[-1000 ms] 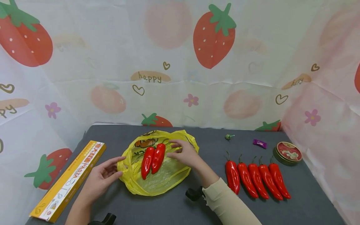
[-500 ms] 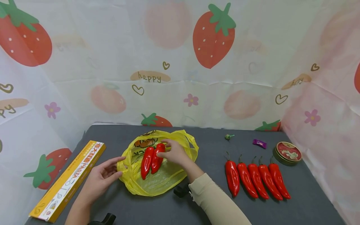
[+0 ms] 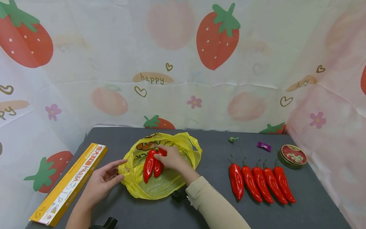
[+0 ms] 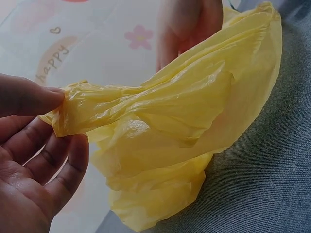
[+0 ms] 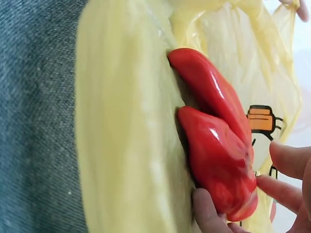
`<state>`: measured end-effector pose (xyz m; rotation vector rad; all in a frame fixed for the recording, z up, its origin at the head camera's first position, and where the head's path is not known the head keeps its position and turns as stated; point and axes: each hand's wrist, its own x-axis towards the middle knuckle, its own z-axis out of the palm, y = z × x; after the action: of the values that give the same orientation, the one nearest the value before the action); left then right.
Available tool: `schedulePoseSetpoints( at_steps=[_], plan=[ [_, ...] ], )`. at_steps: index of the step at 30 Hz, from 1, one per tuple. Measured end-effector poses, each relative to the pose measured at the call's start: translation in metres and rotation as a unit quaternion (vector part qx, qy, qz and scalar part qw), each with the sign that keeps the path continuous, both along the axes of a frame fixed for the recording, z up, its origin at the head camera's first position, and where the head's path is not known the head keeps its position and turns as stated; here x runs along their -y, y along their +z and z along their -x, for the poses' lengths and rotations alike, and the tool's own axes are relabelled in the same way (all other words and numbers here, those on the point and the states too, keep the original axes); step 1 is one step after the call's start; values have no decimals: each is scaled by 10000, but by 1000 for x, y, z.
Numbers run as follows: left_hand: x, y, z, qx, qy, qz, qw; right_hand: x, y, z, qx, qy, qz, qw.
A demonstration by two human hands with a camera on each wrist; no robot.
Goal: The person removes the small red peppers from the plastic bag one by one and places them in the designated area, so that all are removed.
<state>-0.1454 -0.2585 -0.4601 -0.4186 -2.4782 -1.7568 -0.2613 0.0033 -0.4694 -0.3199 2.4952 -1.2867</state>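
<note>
On the grey table a yellow plastic bag [image 3: 154,189] lies spread wide, with two glossy red chili peppers inside. My left hand [image 3: 101,179] pinches the bag's left edge; in the left wrist view, thumb and fingers [image 4: 70,167] hold the gathered plastic. Inside the bag, my right hand [image 3: 172,159] has its fingers round the upper end of the right pepper [image 3: 158,168] and covers part of it. The left pepper [image 3: 149,167] lies alongside. The right wrist view has fingertips [image 5: 206,211] on both sides of the nearer pepper [image 5: 214,155].
Several red chili peppers [image 3: 260,183] with green stems lie in a row on the right. Behind them are a small green object [image 3: 232,139], a purple wrapped sweet [image 3: 264,146] and a round tin [image 3: 293,155]. A yellow pasta box [image 3: 70,184] lies at the left.
My right hand has moved left and down from the bag's right side onto the right pepper, and its fingers have closed round it. The left hand has stayed at the bag's edge.
</note>
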Motion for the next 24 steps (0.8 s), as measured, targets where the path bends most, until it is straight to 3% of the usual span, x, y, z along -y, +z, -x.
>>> schedulePoseSetpoints(
  at_steps=[16, 20, 24],
  plan=[
    [-1, 1, 0, 100, 13, -9, 9999, 12, -11, -2, -420, -497, -390, 9971],
    [-1, 0, 0, 116, 9, -10, 9999, 12, -12, -2, -311, -668, -221, 9970],
    [-1, 0, 0, 132, 11, -7, 9999, 8, -8, -2, -217, -566, 180, 9980]
  ],
)
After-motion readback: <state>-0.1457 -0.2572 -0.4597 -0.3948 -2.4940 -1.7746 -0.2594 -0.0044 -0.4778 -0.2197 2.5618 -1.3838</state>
